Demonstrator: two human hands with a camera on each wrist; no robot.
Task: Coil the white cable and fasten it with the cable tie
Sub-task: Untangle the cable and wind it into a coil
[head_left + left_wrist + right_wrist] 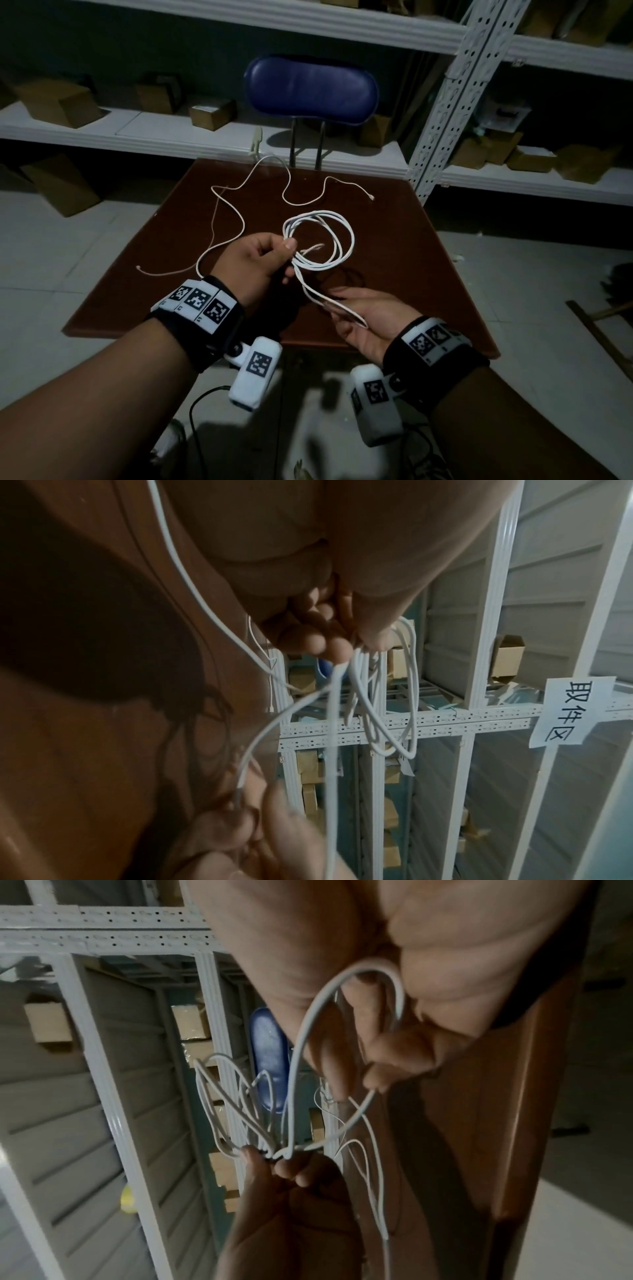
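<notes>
Hands (260, 260) (363, 318) grip cable (337, 236) — coiled.

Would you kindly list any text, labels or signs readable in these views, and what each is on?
"取件区": handwritten on a white paper sign taped to the shelf rack.
Wristband markers: black-and-white code squares; the tiny characters beside them are too small to read.
Nothing else legible.
</notes>
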